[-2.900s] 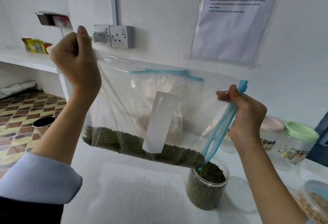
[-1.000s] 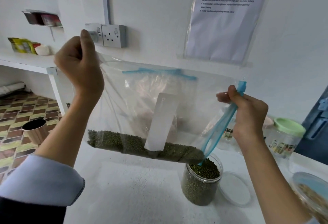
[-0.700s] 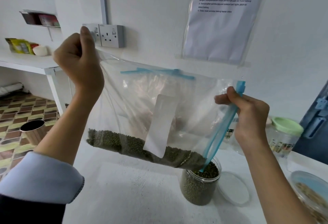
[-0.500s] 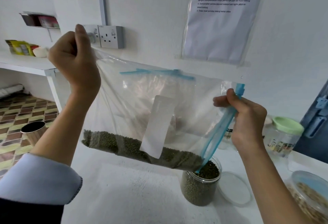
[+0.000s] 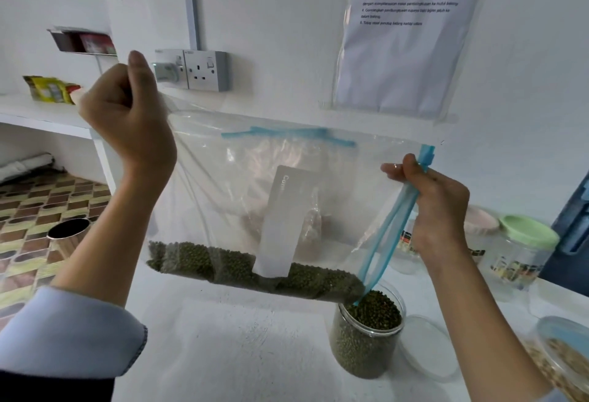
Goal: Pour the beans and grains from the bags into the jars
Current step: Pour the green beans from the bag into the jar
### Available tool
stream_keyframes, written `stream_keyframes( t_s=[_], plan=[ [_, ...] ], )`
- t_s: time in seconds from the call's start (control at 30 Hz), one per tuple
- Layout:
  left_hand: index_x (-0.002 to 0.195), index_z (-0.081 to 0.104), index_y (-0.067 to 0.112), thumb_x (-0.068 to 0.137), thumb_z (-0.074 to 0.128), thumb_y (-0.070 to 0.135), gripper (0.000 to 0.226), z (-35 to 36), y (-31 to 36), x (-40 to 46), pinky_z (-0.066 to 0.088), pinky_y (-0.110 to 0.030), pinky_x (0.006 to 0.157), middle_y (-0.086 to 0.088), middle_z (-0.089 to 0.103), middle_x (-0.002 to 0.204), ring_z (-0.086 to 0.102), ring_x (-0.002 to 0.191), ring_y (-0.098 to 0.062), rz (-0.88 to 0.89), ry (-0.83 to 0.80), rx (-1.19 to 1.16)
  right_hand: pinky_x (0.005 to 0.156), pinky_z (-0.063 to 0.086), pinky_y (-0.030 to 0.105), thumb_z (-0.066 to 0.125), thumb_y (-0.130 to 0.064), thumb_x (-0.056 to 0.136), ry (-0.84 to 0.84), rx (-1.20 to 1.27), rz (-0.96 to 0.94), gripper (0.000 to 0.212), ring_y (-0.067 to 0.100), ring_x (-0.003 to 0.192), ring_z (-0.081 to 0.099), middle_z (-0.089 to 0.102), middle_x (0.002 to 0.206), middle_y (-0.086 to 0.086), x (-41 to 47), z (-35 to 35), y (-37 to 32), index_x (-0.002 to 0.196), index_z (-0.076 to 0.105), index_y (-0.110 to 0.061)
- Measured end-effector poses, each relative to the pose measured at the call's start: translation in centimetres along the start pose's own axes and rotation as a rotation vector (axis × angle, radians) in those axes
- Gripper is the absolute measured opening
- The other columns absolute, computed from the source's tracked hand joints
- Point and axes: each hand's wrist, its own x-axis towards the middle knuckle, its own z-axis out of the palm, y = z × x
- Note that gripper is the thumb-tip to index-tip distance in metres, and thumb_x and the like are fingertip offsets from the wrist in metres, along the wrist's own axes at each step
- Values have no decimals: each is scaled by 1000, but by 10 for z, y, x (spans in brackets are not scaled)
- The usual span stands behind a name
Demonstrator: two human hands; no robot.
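A large clear zip bag (image 5: pixel 242 185) with a blue seal hangs tilted on its side over the white counter (image 5: pixel 242 344). Green mung beans (image 5: pixel 242 269) lie along its lower edge. My left hand (image 5: pixel 127 115) grips the bag's closed corner, raised high. My right hand (image 5: pixel 436 207) pinches the blue zip edge at the mouth. The mouth's lower corner points into an open clear jar (image 5: pixel 366 338), nearly full of green beans. The jar's clear lid (image 5: pixel 428 347) lies flat beside it on the right.
Two clear jars, one with a green lid (image 5: pixel 522 242) and one with a pink lid (image 5: pixel 481 220), stand at the back right. A container of pale grains (image 5: pixel 561 357) sits at the right edge. A metal cup (image 5: pixel 68 236) stands on the tiled floor, left. A wall socket (image 5: pixel 204 70) is behind.
The bag stays held over the jar in much the same tilt; my left hand has shifted slightly up and down. The bean level in the jar looks about the same.
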Motion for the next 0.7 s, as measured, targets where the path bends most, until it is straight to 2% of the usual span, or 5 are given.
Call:
stream_keyframes(
  t_s=[0.33, 0.43, 0.5, 0.6, 0.7],
  plan=[
    [47, 28, 10, 93, 52, 24, 53, 4, -5, -11, 18, -41, 40, -6, 22, 43, 25, 40, -35, -61, -20, -1, 88, 40, 17, 67, -25, 85, -106, -124, -35, 23, 1, 85, 65, 74, 74, -7, -1, -12, -3, 64, 76, -18],
    [48, 30, -1, 92, 52, 24, 55, 8, -6, -12, 18, -42, 41, -16, 20, 44, 25, 40, -36, -85, -15, 2, 89, 41, 18, 67, -23, 86, -40, -81, -62, 19, -2, 80, 66, 74, 72, -7, -3, -18, -5, 71, 73, -12],
    [47, 27, 11, 91, 52, 24, 52, 12, -4, -13, 18, -41, 41, -11, 21, 43, 25, 40, -34, -98, -9, -15, 88, 39, 17, 66, -23, 86, -47, -91, -58, 19, -3, 81, 65, 74, 72, -7, -6, -17, -6, 73, 73, -11],
    [48, 29, 24, 91, 52, 22, 49, 18, -1, -13, 16, -38, 43, 2, 25, 42, 23, 41, -29, -86, -6, -45, 93, 41, 21, 66, -21, 87, 24, -28, -71, 20, 4, 81, 68, 74, 70, -4, -7, -20, -6, 72, 72, -9],
    [46, 29, 16, 91, 52, 21, 50, 19, -1, -14, 19, -39, 43, -10, 28, 42, 26, 40, -31, -68, -6, -21, 98, 43, 29, 68, -21, 85, -12, -30, -58, 25, 14, 83, 70, 74, 72, 2, -9, -23, -8, 64, 75, -11]
  ],
)
